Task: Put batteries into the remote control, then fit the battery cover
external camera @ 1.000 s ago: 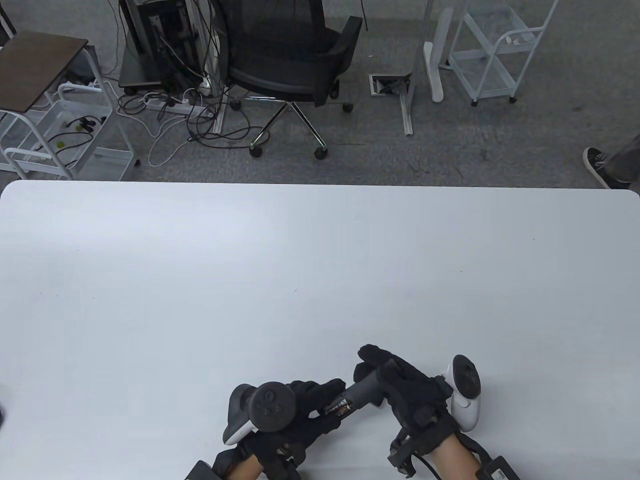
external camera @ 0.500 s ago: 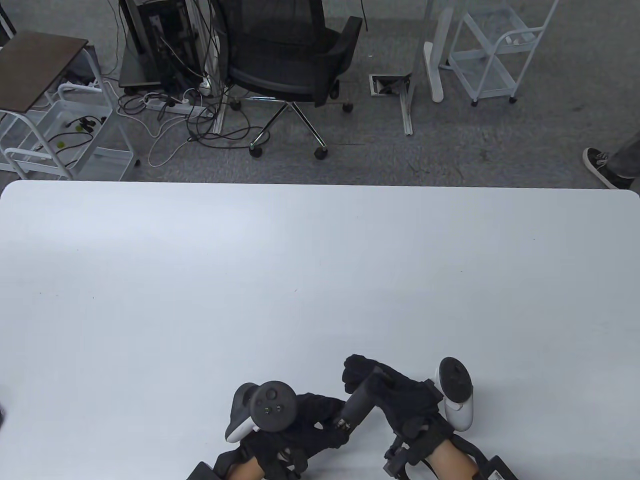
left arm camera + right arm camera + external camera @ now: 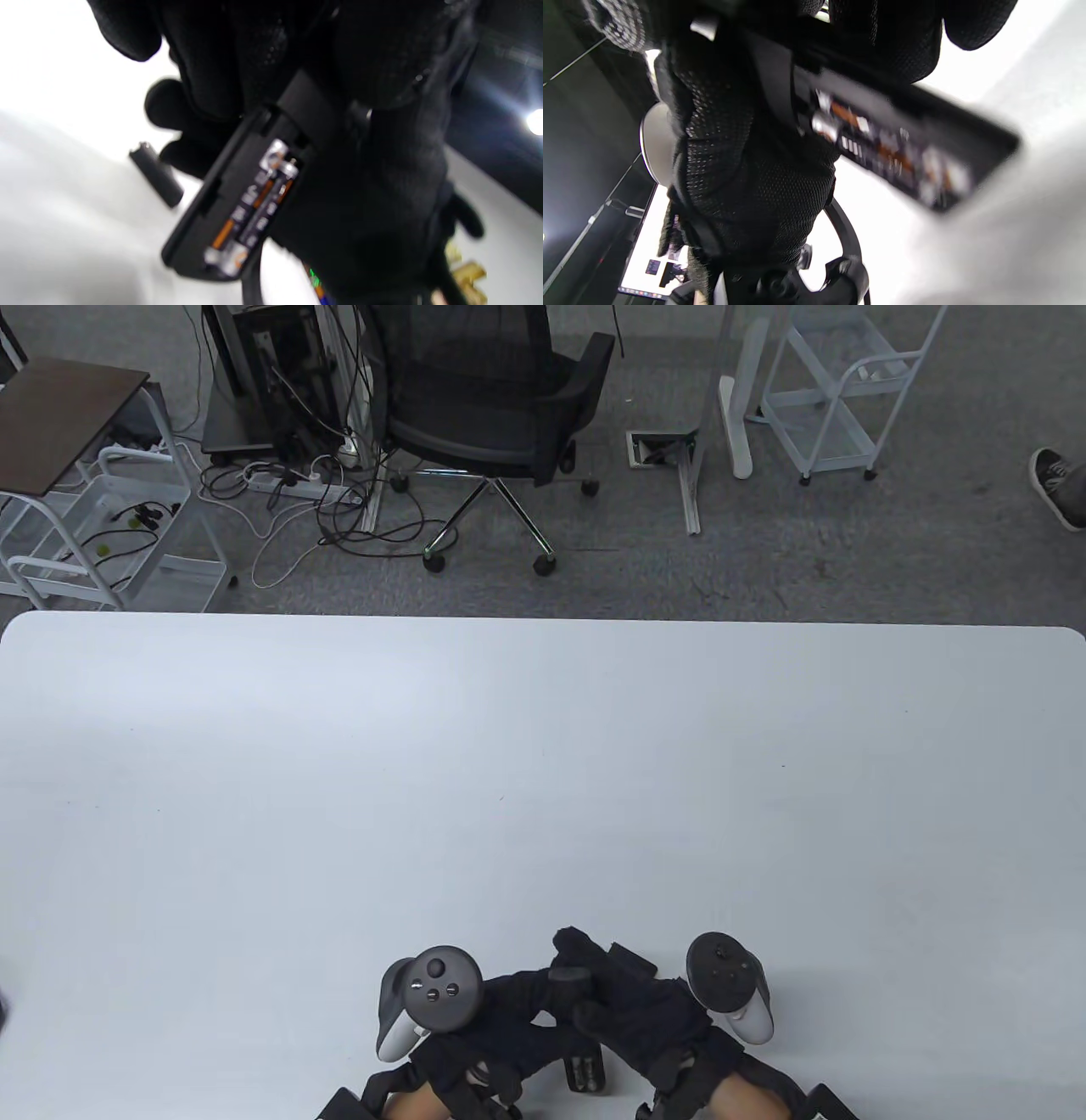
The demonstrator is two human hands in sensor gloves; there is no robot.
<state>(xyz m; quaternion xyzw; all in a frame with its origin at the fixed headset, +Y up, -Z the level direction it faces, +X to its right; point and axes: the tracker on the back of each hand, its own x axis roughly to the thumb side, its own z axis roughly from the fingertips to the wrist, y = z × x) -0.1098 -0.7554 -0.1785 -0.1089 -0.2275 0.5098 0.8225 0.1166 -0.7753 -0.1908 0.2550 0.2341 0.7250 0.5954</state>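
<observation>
The black remote control (image 3: 585, 1072) is held between both hands near the table's front edge, its open battery end pointing at me. Two batteries (image 3: 250, 207) lie side by side in the open compartment; they also show in the right wrist view (image 3: 891, 148). My left hand (image 3: 530, 1014) grips the remote (image 3: 237, 199) from the left. My right hand (image 3: 615, 993) grips it (image 3: 925, 140) from above and the right. The black battery cover (image 3: 156, 174) lies loose on the white table just beyond my left fingers; the hands hide it in the table view.
The white table (image 3: 543, 780) stretches away from the hands. Beyond its far edge are an office chair (image 3: 501, 398), white trolleys (image 3: 836, 390) and floor cables (image 3: 280, 492).
Both hands have drawn back toward the near edge and closed together. The remote has swung from lying diagonally to pointing its battery end toward me.
</observation>
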